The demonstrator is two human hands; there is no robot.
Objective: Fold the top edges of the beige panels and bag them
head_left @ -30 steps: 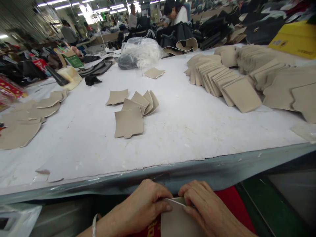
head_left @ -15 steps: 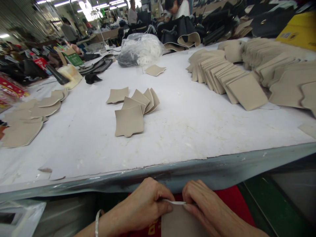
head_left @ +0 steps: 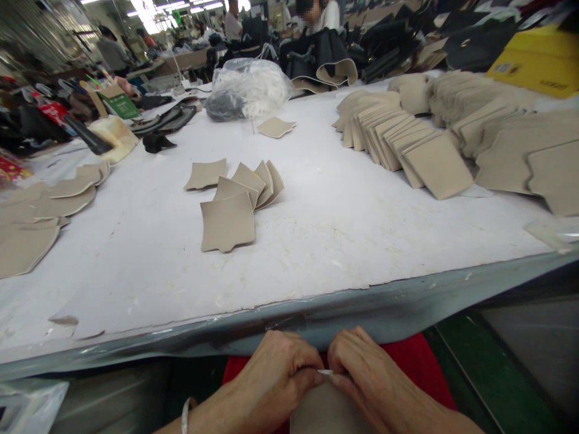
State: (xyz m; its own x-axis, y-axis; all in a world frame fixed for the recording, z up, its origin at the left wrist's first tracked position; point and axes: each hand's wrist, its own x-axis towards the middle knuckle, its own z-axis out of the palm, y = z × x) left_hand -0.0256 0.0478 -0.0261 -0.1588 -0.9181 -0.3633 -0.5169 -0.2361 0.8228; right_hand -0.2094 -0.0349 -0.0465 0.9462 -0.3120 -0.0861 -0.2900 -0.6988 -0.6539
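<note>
Below the table's front edge, a beige leather piece (head_left: 325, 410) is held over a red cloth (head_left: 418, 364). My left hand (head_left: 283, 377) pinches its top edge between thumb and fingers, and a bracelet circles that wrist. Close beside it, my right hand (head_left: 362, 374) pinches the same edge. A short bit of pale edge shows in the small gap between the two thumbs. The lower part of the piece runs out of the picture. On the table ahead lies a small fanned group of similar beige pieces (head_left: 228, 223).
Stacks of beige pieces (head_left: 438, 166) cover the right of the white-topped table (head_left: 316, 253). More beige pieces (head_left: 66, 202) lie at the left. Farther back are a clear plastic bag (head_left: 248, 90), black bags (head_left: 335, 57), a yellow box (head_left: 538, 63) and a person (head_left: 332, 15).
My hands have drawn closer together along the edge of the beige piece, so less of it shows between them. The camera view has shifted slightly to the right.
</note>
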